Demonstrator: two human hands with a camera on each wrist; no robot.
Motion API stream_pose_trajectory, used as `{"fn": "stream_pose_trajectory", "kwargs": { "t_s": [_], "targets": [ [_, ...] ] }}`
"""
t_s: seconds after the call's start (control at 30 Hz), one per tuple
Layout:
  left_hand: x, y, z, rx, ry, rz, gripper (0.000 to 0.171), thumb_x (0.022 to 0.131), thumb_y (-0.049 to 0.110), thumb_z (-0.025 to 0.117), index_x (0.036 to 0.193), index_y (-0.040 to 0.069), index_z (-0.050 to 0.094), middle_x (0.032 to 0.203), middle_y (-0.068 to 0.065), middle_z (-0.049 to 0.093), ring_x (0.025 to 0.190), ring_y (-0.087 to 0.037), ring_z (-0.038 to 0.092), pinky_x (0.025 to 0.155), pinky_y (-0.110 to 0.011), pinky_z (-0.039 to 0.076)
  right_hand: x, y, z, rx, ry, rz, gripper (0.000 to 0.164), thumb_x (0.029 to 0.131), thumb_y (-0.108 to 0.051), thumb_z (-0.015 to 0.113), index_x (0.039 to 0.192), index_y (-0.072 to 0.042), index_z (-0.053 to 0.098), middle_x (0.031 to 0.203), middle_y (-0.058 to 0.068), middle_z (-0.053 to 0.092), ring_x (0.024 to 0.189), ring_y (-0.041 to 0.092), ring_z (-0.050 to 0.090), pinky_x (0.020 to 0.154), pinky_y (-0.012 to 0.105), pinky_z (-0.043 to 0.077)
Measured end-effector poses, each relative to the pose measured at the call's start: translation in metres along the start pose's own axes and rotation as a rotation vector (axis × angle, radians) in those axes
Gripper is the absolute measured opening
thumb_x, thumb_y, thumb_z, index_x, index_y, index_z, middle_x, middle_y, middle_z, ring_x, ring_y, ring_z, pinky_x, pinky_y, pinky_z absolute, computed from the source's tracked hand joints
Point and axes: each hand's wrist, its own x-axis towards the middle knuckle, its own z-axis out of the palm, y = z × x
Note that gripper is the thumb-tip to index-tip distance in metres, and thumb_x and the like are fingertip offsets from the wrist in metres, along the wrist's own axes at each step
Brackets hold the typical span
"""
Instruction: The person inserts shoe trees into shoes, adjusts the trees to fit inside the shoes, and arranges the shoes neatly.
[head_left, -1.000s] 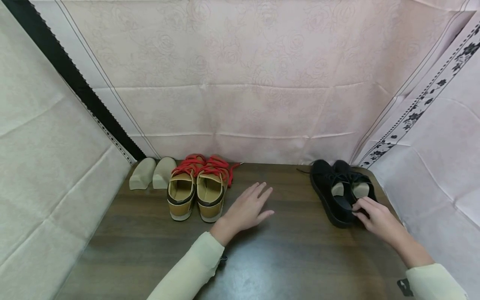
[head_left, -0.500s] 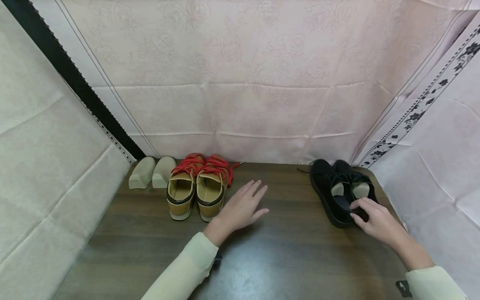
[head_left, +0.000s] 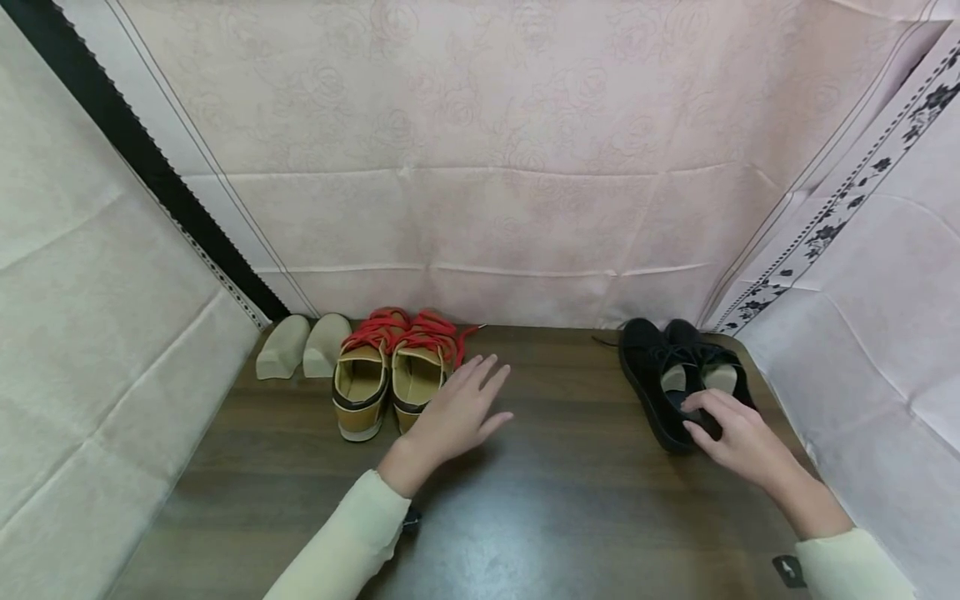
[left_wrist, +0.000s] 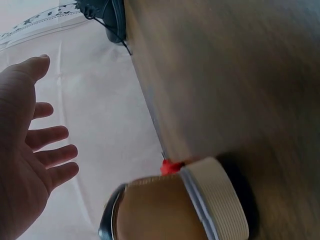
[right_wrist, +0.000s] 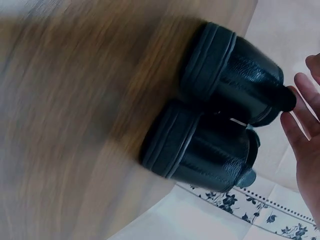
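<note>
My right hand [head_left: 738,433] is at the heels of a pair of black lace-up shoes [head_left: 652,387]. Its thumb and index finger stand apart. In the right wrist view the fingertips are right at the heel tab [right_wrist: 286,98] of one black shoe. Pale rounded shoe inserts [head_left: 720,379] show inside both black shoes. My left hand [head_left: 450,414], fingers spread and nearly straight, is over the right side of the tan shoes [head_left: 362,408] with red laces [head_left: 435,333], overlapping one heel in the head view. It holds nothing.
Two loose pale shoe inserts [head_left: 283,350] stand left of the tan shoes on the brown wood-look surface [head_left: 555,500]. A pinkish patterned cloth [head_left: 480,217] hangs behind, and pale cloth sides [head_left: 112,350] close in the left and right.
My left hand has moved left, toward the tan shoes. My right hand has shifted slightly left at the black shoes' heels, its thumb and index finger spreading apart. The shoes stay put.
</note>
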Motion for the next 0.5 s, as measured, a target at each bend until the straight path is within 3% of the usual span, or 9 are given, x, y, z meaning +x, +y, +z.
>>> {"fn": "stream_pose_trajectory", "kwargs": {
  "t_s": [0.5],
  "targets": [
    [-0.031,-0.021,-0.013,0.02,0.031,-0.047,0.064,0.099,0.042,0.07,0.148,0.004,0.054,0.15,-0.022,0.053,0.14,-0.041,0.05,0.117,-0.051,0.041,0.02,-0.021,0.016,0.063,-0.006,-0.049,0.033,0.074,-0.002,0.084,0.103,-0.008,0.07,0.109,0.003,0.069,0.105,0.02,0.065,0.097,0.012,0.038]
  ]
}}
